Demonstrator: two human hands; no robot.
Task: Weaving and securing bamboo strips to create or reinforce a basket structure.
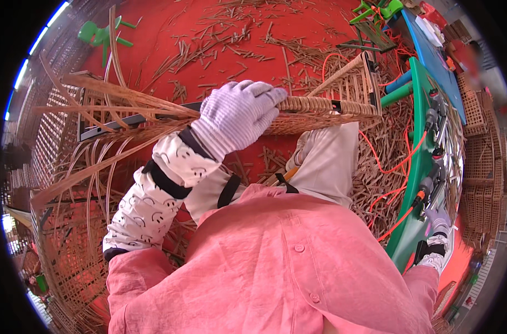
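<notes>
In a striped lilac glove, my left hand (239, 114) is closed over the top edge of a woven basket (309, 104) with a black metal frame. Tan strip is wound tightly round that edge just right of my fingers. Long loose wooden strips (131, 96) stick out to the left of the hand. Over at the far right, my right hand (437, 219), also gloved, is at a green table (406, 234) beside several power tools (430, 183). It looks small there, and its fingers and anything in them cannot be made out.
Cut wooden strips (231, 47) litter the red floor. Orange cables (387, 170) run down past the green table. A blue table (431, 58) stands beyond it, and a green stool (105, 36) at the far left. Stacked woven baskets (481, 167) line the right side.
</notes>
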